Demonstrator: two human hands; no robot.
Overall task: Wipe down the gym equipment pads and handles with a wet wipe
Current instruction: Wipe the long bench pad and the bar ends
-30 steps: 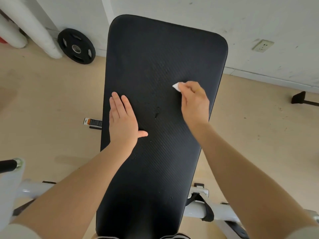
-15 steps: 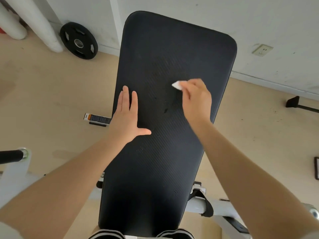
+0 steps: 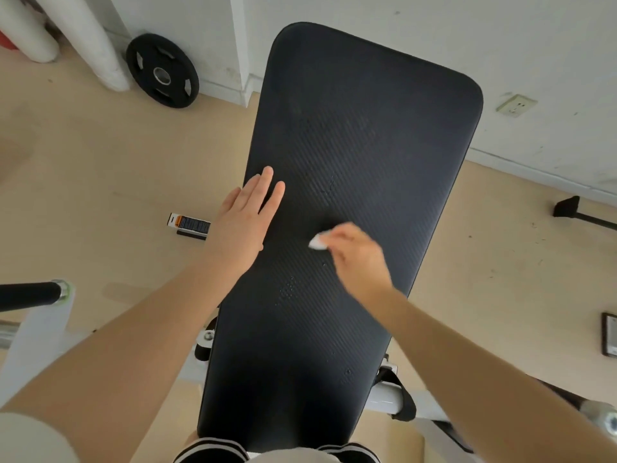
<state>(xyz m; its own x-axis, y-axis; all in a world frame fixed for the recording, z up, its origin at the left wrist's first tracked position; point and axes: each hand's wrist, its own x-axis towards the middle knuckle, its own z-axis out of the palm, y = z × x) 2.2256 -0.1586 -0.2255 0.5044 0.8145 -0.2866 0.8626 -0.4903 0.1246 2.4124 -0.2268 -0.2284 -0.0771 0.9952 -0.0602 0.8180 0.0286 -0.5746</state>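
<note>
- A black bar end is poking in from the left edge, sitting on a white frame.
- A black weight plate is leaning against the wall beside a white pipe, well apart from both hands.
- A small labelled black box is lying on the tan floor, just left of the left wrist.
- The left hand is lying flat and released, fingers straight and together, resting on the left edge of the black bench pad and gripping nothing.
- The bench pad is stretching away from the person toward the wall, filling the middle of the view, with both hands on its nearer half.
- The right hand is curling its fingers round a small white wet wipe, pressing it to the middle of the pad; the hand looks blurred.
- The wipe is showing only at the fingertips, on the hand's left side, lying between the two hands.
- A wall socket is sitting on the white wall to the right of the pad.
</note>
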